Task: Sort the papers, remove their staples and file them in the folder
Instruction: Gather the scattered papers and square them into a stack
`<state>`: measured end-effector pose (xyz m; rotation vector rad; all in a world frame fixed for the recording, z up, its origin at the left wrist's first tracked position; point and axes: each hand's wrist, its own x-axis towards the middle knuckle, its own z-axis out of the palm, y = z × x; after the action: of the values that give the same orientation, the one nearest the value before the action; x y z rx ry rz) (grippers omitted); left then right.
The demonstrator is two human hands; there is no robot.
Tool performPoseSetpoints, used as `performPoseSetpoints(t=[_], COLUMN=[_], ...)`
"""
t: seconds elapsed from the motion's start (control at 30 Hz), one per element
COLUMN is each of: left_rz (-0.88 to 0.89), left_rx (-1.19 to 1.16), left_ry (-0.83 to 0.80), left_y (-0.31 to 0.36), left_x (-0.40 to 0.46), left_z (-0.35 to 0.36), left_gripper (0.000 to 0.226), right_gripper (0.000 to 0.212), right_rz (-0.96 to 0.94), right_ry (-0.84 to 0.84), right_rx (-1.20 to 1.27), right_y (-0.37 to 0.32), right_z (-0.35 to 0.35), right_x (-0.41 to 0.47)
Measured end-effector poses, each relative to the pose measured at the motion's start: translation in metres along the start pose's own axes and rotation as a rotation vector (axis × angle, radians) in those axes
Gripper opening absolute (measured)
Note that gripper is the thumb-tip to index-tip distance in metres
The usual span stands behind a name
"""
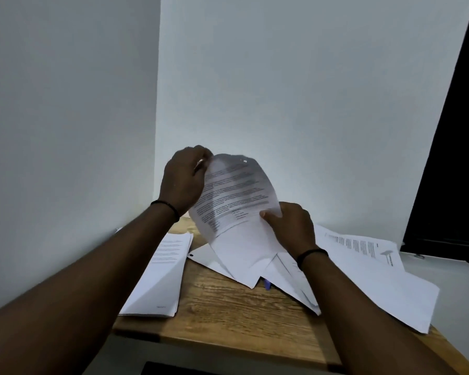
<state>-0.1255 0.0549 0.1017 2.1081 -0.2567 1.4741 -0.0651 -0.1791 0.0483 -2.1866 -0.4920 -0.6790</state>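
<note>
Head view, landmark: I take the wooden table (228, 307) as my reference; it sits in a corner of pale walls.

Left hand (183, 180): raised above the table's far edge, fingers curled together at the top left corner of a printed sheaf (236, 201). Something small and pale shows between fingertips and paper; I cannot tell what it is.

Right hand (291, 226): above the table's far right part, thumb on the printed face, fingers curled behind, clamped on the sheaf's lower right edge.

Printed sheaf: held up off the table between my two hands, bowed and tilted, text facing me, lower corner hanging down toward the loose papers.

Neat stack (160, 274): flat on the table's left side, squared, printed side up, apart from the rest.

Loose papers (363, 272): spread over the table's centre and right side, overlapping, some past its right edge.

Blue object (267, 284): small, poking out from under the loose papers near the table's centre; too little shows to name it.

Containers: I can make out no folder from here, so I cannot tell its contents.

Wristbands: dark band on each wrist.
</note>
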Motion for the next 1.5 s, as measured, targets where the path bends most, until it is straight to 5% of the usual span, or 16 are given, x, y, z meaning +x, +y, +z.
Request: performPoseSetpoints(t=[0.1, 0.23, 0.37, 0.5, 0.57, 0.73, 0.97, 1.17, 1.37, 1.5], left_rz=[-0.071, -0.637, -1.037, -1.153, -1.168, -1.032, -1.02, -1.068, -0.891, -0.795], left_rx=[0.22, 0.1, -0.323, -0.258, -0.107, 0.538, 0.603, 0.426, -0.211, -0.446], left_ry=[0.154, 0.014, -0.258, -0.181, -0.177, -0.531, -0.536, -0.498, -0.09, -0.037], left_y=[-0.006, -0.033, -0.063, -0.101, -0.117, -0.13, -0.152, -0.173, -0.165, -0.136], left_x=[-0.002, -0.017, -0.041, -0.059, -0.065, -0.089, -0.113, -0.111, -0.103, -0.075], left_z=[-0.007, -0.016, -0.048, -0.074, -0.086, -0.105, -0.086, -0.088, -0.1, -0.116], left_gripper=[0.059, 0.087, 0.046, 0.022, 0.022, 0.032, 0.019, 0.021, 0.013, 0.033], right_gripper=[0.031, 0.019, 0.018, 0.016, 0.012, 0.033, 0.042, 0.015, 0.092, 0.035], right_rz=[-0.044, 0.103, 0.31, 0.433, 0.473, 0.341, 0.285, 0.442, 0.585, 0.325], right_ry=[0.056, -0.046, -0.157, -0.271, -0.331, -0.448, -0.534, -0.539, -0.373, -0.339], right_rx=[0.17, 0.623, 0.907, 0.855, 0.724, 0.093, -0.172, 0.051, 0.663, 1.015], right_y=[-0.014, -0.036, -0.053, -0.064, -0.068, -0.081, -0.091, -0.075, -0.073, -0.096], right_z=[0.003, 0.028, 0.067, 0.116, 0.139, 0.173, 0.188, 0.185, 0.184, 0.165], right_x=[-0.006, -0.005, -0.01, -0.027, -0.036, -0.054, -0.056, -0.051, -0.045, -0.034])
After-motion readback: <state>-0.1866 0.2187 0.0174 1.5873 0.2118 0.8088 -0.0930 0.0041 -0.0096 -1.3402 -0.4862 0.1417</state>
